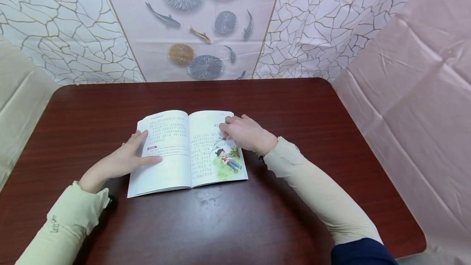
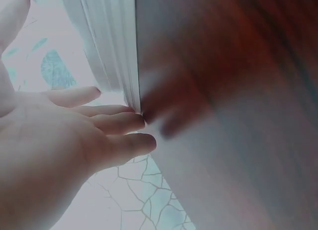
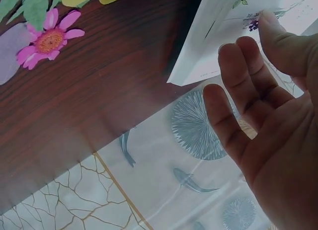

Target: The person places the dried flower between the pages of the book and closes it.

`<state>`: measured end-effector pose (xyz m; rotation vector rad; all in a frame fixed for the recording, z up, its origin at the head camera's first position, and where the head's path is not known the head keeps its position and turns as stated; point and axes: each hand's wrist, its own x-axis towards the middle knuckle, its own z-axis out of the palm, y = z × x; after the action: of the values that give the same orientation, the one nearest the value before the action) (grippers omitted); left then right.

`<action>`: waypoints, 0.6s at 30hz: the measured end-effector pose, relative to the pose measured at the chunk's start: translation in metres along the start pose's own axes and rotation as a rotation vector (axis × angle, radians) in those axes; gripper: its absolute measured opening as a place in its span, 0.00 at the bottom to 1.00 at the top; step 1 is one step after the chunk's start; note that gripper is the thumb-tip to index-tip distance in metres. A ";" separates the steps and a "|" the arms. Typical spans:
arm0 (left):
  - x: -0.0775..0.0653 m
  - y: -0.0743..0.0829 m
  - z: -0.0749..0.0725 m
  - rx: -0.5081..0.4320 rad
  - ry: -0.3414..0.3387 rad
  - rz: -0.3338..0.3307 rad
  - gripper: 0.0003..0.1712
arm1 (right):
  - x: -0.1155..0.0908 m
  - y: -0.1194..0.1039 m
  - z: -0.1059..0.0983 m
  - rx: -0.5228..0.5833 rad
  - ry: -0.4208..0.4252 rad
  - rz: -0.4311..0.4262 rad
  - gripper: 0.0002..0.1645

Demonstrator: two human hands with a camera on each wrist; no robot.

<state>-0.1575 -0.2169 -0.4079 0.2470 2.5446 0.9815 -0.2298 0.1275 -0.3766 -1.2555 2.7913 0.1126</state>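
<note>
An open book (image 1: 167,171) lies flat, with printed text on both pages and a drawing of a reclining child on the right one. At its left edge is my left hand (image 1: 121,158): the thumb rests on the left page and the fingers extend along the edge. In the left wrist view, the fingers (image 2: 119,121) are straight beside the stacked page edges (image 2: 117,51). My right hand (image 1: 248,134) is over the upper right of the right page. One digit touches the page (image 3: 213,51) in the right wrist view; the other fingers (image 3: 231,66) are loosely bent beyond its edge.
The book lies on a dark red-brown table (image 1: 294,105). Patterned cloth (image 1: 206,19) hangs behind it, and a plain pale cloth (image 1: 416,93) is at the right. A pink flower (image 3: 49,41) with leaves appears in the right wrist view; what it belongs to is unclear.
</note>
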 end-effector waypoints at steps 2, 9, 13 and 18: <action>0.000 0.001 0.001 0.002 0.003 -0.002 0.66 | 0.001 0.000 0.001 0.002 0.006 -0.004 0.06; -0.001 0.005 0.001 0.020 0.007 0.011 0.64 | 0.002 0.002 0.008 0.032 0.043 -0.006 0.05; -0.001 0.006 0.001 0.048 0.011 0.009 0.64 | 0.003 0.003 0.009 0.046 0.054 -0.003 0.05; -0.001 0.006 0.002 0.083 0.025 0.028 0.63 | 0.004 0.002 0.010 0.067 0.046 0.015 0.03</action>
<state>-0.1555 -0.2113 -0.4049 0.2959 2.6143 0.8954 -0.2335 0.1266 -0.3873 -1.2375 2.8182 -0.0096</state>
